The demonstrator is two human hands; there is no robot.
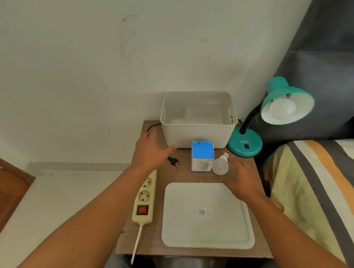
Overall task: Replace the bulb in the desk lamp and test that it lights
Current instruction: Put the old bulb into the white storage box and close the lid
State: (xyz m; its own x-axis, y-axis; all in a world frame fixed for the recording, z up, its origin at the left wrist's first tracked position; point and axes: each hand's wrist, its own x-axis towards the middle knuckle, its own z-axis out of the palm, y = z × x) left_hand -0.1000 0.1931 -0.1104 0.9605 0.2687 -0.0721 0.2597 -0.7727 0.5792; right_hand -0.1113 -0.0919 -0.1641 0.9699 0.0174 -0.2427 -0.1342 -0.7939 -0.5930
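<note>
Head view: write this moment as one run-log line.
left hand: open, above plug | right hand: open beside loose bulb | lamp: bulb fitted, unlit

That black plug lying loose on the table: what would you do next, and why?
Probably pick up the plug with the left hand, which hovers open just beside it, and push it into a free socket on the power strip. The lamp already has a bulb in its shade, a second bulb lies on the table, and the lamp looks unlit.
</note>
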